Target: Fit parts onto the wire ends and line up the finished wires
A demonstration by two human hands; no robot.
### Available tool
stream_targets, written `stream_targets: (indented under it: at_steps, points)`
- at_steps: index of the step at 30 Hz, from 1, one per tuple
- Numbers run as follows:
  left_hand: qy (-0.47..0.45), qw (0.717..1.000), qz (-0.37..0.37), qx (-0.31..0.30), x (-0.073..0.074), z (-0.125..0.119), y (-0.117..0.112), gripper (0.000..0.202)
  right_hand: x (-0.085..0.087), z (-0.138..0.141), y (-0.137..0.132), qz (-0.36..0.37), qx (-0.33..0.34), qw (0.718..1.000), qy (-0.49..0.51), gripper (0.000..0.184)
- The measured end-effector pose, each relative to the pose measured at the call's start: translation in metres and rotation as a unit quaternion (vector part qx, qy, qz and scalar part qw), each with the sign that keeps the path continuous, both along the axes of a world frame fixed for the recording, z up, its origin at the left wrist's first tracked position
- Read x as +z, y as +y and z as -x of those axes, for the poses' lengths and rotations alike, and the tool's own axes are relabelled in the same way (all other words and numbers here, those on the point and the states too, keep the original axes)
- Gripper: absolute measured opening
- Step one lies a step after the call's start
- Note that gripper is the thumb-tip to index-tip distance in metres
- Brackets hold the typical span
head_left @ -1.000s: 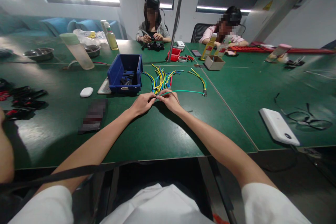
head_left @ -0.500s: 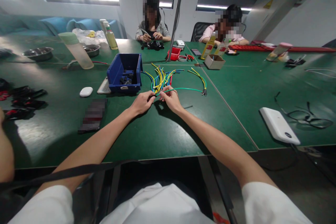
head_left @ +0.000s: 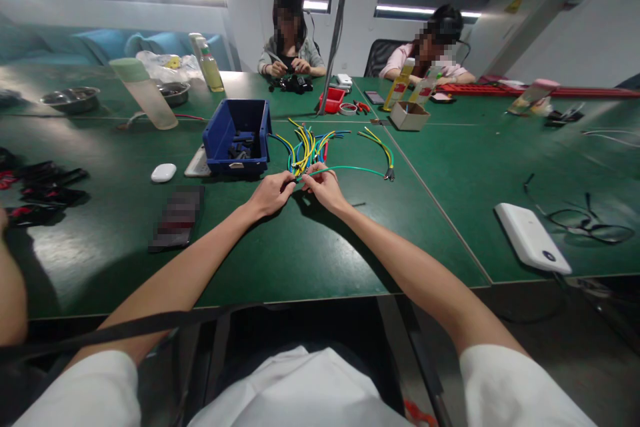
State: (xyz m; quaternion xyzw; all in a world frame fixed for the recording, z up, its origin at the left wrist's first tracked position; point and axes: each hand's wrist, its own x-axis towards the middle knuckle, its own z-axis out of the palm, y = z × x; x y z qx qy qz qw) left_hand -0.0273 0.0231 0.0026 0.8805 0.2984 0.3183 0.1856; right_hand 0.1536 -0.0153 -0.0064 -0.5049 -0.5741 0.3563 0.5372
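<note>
Near side: your forearms reached over the green table [head_left: 310,260], with a dark flat item [head_left: 173,230] lying left of your left forearm.

Hands: both were nearly closed, fingertips almost meeting. Your left hand [head_left: 274,193] was drawn into a tight pinch at the left end of a green wire [head_left: 355,168]; whether it also gripped a small dark part could not be told. Your right hand [head_left: 326,190] had thumb and forefinger closed on the same wire, just beside the left fingertips, remaining fingers curled.

Wire: located in front of you, between your fingers and a small wire bundle [head_left: 384,147] to the right. Long axis ran roughly left to right. The left end pointed into your left fingertips; the right end reached the bundle's dark terminals, attached or merely beside them, unclear. Mid-length bowed gently, upward or away from you, view undecided.

Technique (judgement): steady left pinch, right fingers close to the end so the wire could not buckle, both hands in line with its axis, and the free length kept slack to avoid tugging the terminals.

Beyond: a larger wire pile [head_left: 305,147] fanned out just past your fingertips; left of it stood a blue bin [head_left: 214,147] holding dark pieces. Farther back stood a red box [head_left: 332,103].
</note>
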Motion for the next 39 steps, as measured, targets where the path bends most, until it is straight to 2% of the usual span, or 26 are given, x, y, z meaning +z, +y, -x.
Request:
stream_targets:
  at_steps: [9,17,23,33,39]
  points:
    - [-0.004,1.000,0.007,-0.007,-0.0007,-0.0005,0.0006,0.019,0.0026,0.0003,-0.0011,0.014,0.001,1.000,0.018,0.028]
    - [0.004,1.000,0.000,0.022,0.0028,-0.0012,-0.0022,0.025,0.0042,0.0009,-0.0003,0.025,-0.017,0.995,0.099,0.034]
    - [0.009,0.999,0.010,0.035,0.0001,-0.0008,-0.0003,0.028,0.0035,0.0011,0.0017,0.015,-0.022,0.989,0.149,0.037]
    - [0.006,1.000,0.000,0.025,-0.0026,0.0010,0.0024,0.025,-0.0003,-0.0004,0.0020,0.019,-0.019,0.994,0.109,0.034]
    - [0.007,1.000,0.018,0.021,-0.0013,0.0019,0.0029,0.026,-0.0025,-0.0014,0.0034,0.010,-0.016,0.996,0.089,0.031]
